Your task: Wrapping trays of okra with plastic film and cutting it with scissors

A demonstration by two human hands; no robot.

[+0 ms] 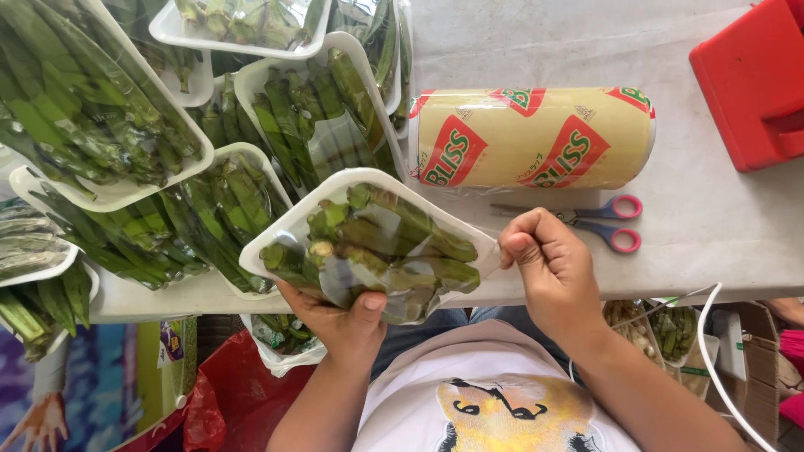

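Both hands grip one white foam tray of green okra (368, 243): left hand (343, 322) beneath, right hand (544, 268) pinching its clear wrap.

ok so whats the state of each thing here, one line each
tray of okra: held up off the table, film over it
left hand: gripping the tray from below
right hand: closed, pinching the film edge
cling film roll: lying on its side
scissors: flat on the table, blades shut
wrapped trays: stacked, overlapping
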